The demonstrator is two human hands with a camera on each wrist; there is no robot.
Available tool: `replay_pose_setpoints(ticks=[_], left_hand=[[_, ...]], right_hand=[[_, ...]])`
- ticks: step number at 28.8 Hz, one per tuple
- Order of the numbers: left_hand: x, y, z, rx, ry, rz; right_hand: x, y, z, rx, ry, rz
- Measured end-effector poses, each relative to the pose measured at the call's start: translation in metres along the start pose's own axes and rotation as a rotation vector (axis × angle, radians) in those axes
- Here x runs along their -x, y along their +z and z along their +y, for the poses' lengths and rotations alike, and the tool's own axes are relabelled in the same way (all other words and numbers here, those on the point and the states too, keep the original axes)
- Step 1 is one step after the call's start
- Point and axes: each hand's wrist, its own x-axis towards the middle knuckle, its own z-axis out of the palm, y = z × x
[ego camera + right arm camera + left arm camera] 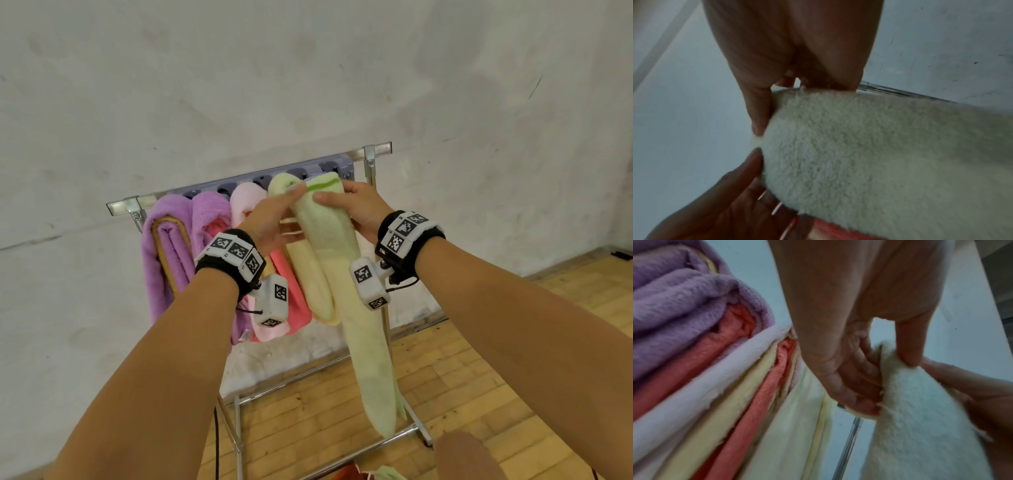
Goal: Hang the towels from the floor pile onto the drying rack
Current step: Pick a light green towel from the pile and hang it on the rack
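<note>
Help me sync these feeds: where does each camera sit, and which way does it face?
Head: on the head, looking down at the drying rack; both forearms, left hand, right hand.
Left wrist: under the left hand, looking up at hung towels.
Right wrist: under the right hand, facing the wall.
All show the pale green towel.

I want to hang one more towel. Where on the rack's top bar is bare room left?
The only bare stretch of top bar lies between the green towel, gripped by the left hand and right hand, and the right post. Leftwards it is crowded: yellow towel, pink towel, purple towel.
</note>
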Motion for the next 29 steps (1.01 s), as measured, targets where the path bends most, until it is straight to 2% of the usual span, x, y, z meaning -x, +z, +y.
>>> replay_pose_setpoints(ticks=[3, 6, 8, 11, 14, 16, 20, 22, 26, 29], left_hand=[[0.002, 0.003, -0.005, -0.08, 0.029, -0.059], [-0.002, 0.004, 0.005, -0.001, 0.129, 0.014], [-0.005, 0.004, 0.011, 0.065, 0.171, 0.098], [-0.002, 0.005, 0.01, 0.055, 0.121, 0.134], [0.004, 0.007, 0.002, -0.097, -0.003, 0.007], [0.004, 0.008, 0.001, -0.116, 0.018, -0.013], [-0.002, 0.006, 0.01, -0.003, 0.127, 0.126], [-0.004, 0.004, 0.011, 0.064, 0.132, 0.161], [0.003, 0.008, 0.007, -0.125, 0.002, -0.005], [0.001, 0.011, 0.006, -0.091, 0.061, 0.043]], right_hand=[[0.0, -0.004, -0.001, 0.002, -0.004, 0.037], [0.004, -0.011, 0.006, 0.027, 0.153, -0.127], [0.007, -0.012, 0.01, 0.105, 0.204, -0.171], [0.006, -0.009, 0.005, 0.128, 0.112, -0.073], [0.002, -0.005, -0.002, 0.115, 0.021, 0.038], [-0.001, -0.005, -0.001, 0.116, 0.021, 0.075], [0.006, -0.007, 0.001, 0.115, 0.152, -0.039], [0.009, -0.01, 0.0, 0.13, 0.139, -0.07], [0.005, -0.009, -0.008, 0.04, 0.025, 0.044], [0.002, -0.008, -0.008, 0.03, 0.093, 0.014]])
